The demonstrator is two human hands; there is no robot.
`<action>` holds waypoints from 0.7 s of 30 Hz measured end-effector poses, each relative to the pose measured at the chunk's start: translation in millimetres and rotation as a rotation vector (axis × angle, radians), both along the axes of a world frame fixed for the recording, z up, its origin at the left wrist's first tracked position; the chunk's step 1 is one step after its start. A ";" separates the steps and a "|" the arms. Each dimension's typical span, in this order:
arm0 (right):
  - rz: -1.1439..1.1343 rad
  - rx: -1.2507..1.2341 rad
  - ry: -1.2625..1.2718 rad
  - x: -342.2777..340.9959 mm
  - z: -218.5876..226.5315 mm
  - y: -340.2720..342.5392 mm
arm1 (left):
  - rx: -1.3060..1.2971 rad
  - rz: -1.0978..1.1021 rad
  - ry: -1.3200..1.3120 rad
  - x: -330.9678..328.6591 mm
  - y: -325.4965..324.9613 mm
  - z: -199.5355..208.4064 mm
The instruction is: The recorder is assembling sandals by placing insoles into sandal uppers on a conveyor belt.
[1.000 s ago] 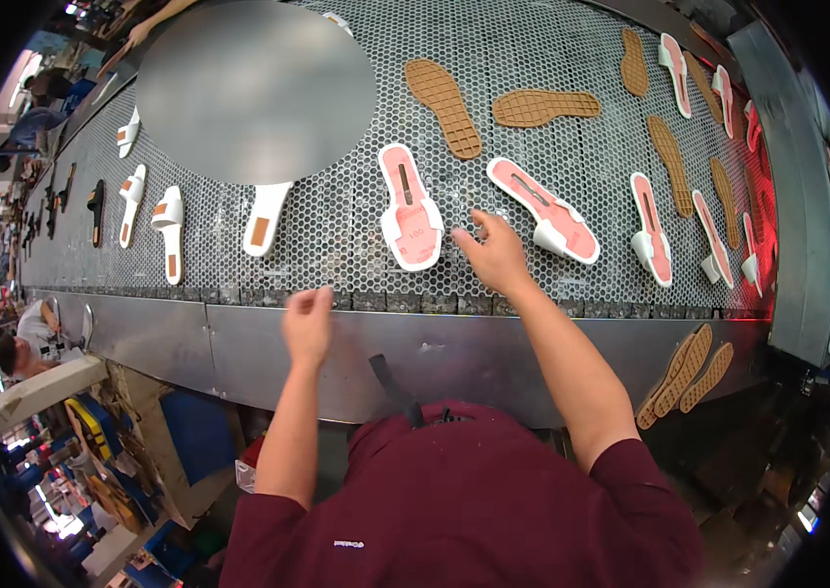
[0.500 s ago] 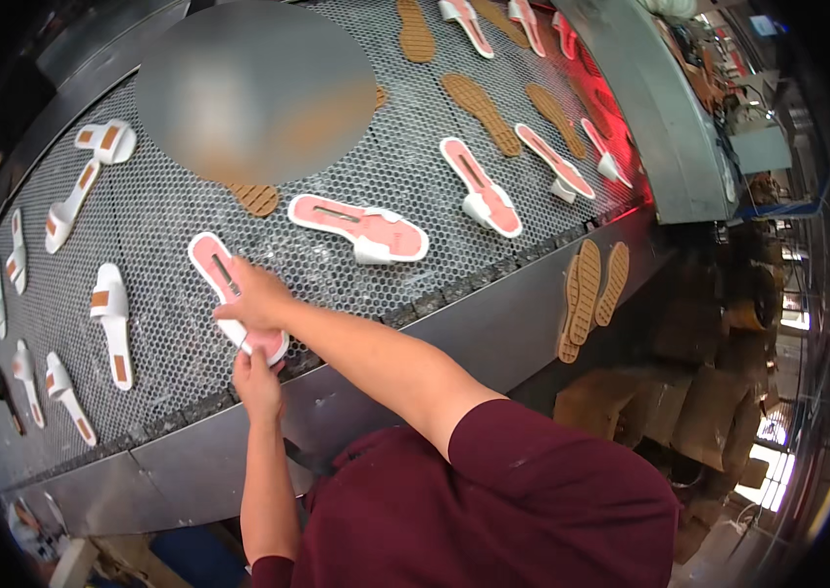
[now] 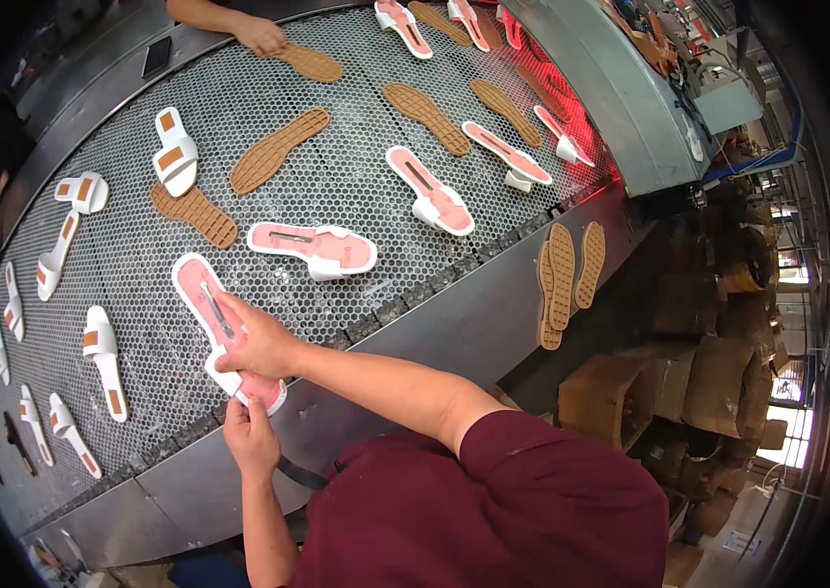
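Both my hands grip a slide sandal with a white strap, its pink underside up and a dark metal strip along the middle. My right hand is closed around its middle and strap, thumb toward the far end. At the near end, my left hand pinches the rim between thumb and fingers. The sandal lies over the front edge of a perforated metal conveyor. Just beyond it, another pink-bottomed white sandal rests on the conveyor. A tan outsole lies farther off, partly under a white sandal.
Across the conveyor, another person's hand holds a tan outsole; a phone lies nearby. More sandals and soles are spread around. A metal housing with red light stands right. Several soles rest along the front side.
The view has shifted, and conveyor items appear farther left. My hands have brought the held sandal slightly nearer to me, keeping their grip. The far side, blurred over before, now shows.
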State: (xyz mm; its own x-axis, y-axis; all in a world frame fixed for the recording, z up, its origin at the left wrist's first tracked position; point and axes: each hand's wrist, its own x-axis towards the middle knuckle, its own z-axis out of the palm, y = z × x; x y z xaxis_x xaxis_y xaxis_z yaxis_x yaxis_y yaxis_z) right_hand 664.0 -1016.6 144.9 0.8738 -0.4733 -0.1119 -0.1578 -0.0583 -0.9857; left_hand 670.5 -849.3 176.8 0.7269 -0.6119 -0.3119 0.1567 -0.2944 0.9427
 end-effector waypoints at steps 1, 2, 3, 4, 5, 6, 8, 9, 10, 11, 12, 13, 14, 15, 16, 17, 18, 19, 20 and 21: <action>-0.002 0.028 -0.017 0.9 1.1 2.6 | -0.007 0.023 -0.019 -2.4 1.6 4.9; -0.002 0.057 -0.033 -1.7 2.0 2.8 | 0.035 0.004 -0.018 -4.4 3.2 7.6; 0.000 0.087 -0.047 -5.4 3.4 2.0 | 0.078 -0.013 -0.015 -6.3 4.6 7.5; -0.028 0.084 -0.046 -7.7 7.8 3.6 | 0.132 -0.017 -0.023 -6.2 10.7 7.6; -0.038 0.043 -0.089 -9.4 8.4 5.3 | 0.098 0.009 0.018 -8.4 14.4 2.7; -0.058 0.067 -0.076 -9.7 10.1 8.3 | 0.040 0.072 0.061 -11.2 11.8 7.1; -0.095 0.077 -0.059 -11.2 9.7 17.9 | -0.071 0.232 0.170 -21.7 6.5 9.6; -0.109 0.075 -0.063 -12.8 6.4 27.4 | -0.113 0.333 0.229 -25.9 5.9 8.0; -0.128 0.069 -0.064 -14.0 2.7 31.5 | -0.160 0.430 0.291 -26.1 7.8 4.4; -0.092 0.123 -0.029 -14.6 -1.8 29.3 | -0.126 0.456 0.254 -21.9 15.6 -2.1; -0.056 0.176 0.007 -15.1 -6.3 25.9 | -0.091 0.483 0.219 -15.3 30.2 -9.3; -0.017 0.226 0.047 -16.4 -8.9 21.9 | -0.056 0.512 0.187 -7.6 48.2 -13.6; -0.047 0.035 0.101 -14.2 -9.1 8.3 | 0.031 0.483 0.103 7.0 72.4 -15.2; -0.079 -0.157 0.150 -6.1 -9.7 -10.6 | 0.107 0.442 0.024 23.8 95.3 -11.6; -0.078 -0.370 0.133 5.1 -21.3 -31.7 | 0.176 0.418 -0.091 39.3 108.8 1.3; -0.081 -0.584 0.114 19.8 -32.8 -53.7 | 0.206 0.424 -0.136 53.1 125.4 9.8; 0.000 -0.610 0.204 40.8 -33.9 -72.5 | 0.171 0.427 -0.199 66.8 142.3 13.9; 0.079 -0.639 0.294 61.7 -34.3 -87.0 | 0.143 0.446 -0.195 76.8 152.0 20.5; 0.085 -0.701 0.345 81.2 -36.4 -95.4 | 0.056 0.510 -0.157 83.5 150.8 28.5; 0.092 -0.764 0.394 100.2 -37.8 -100.4 | -0.033 0.574 -0.122 88.4 150.1 33.4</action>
State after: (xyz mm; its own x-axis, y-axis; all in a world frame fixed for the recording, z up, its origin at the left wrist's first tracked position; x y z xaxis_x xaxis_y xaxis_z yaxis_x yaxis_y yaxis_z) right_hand 764.1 -1117.0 107.1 0.8767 -0.4717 -0.0941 -0.4418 -0.7123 -0.5454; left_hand 758.9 -699.2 210.2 0.9741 -0.1181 -0.1928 0.1723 -0.1646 0.9712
